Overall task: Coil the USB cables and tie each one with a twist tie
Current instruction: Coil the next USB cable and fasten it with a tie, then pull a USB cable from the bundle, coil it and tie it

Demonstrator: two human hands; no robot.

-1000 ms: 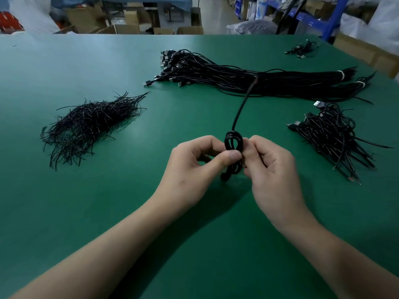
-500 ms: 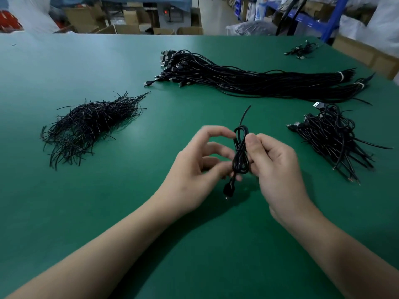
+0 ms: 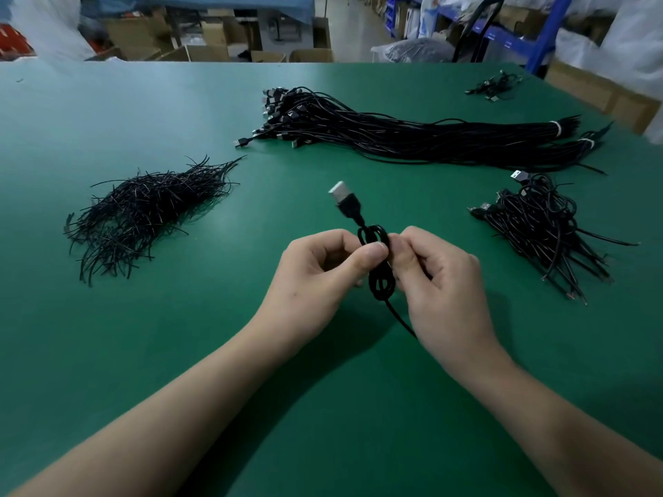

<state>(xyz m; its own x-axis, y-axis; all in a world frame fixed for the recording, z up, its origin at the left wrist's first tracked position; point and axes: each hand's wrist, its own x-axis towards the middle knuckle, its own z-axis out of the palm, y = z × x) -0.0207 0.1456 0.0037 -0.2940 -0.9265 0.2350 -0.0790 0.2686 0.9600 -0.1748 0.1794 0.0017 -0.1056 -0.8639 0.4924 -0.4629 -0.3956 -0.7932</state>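
A black USB cable is wound into a small upright coil between my hands, above the middle of the green table. My left hand pinches the coil with its thumb across the front. My right hand grips the coil from the right side. The cable's USB plug sticks up and away from the coil's top. A loose tail of the cable trails down under my right hand. A heap of black twist ties lies to the left.
A long bundle of straight black USB cables lies across the far middle of the table. A pile of coiled cables sits at the right. A small cluster of cables lies at the far right corner. Boxes and shelving stand beyond the table.
The coil has been turned end over end: the USB plug that hung below the hands now points up and away. My left fingers, spread before, now pinch the coil.
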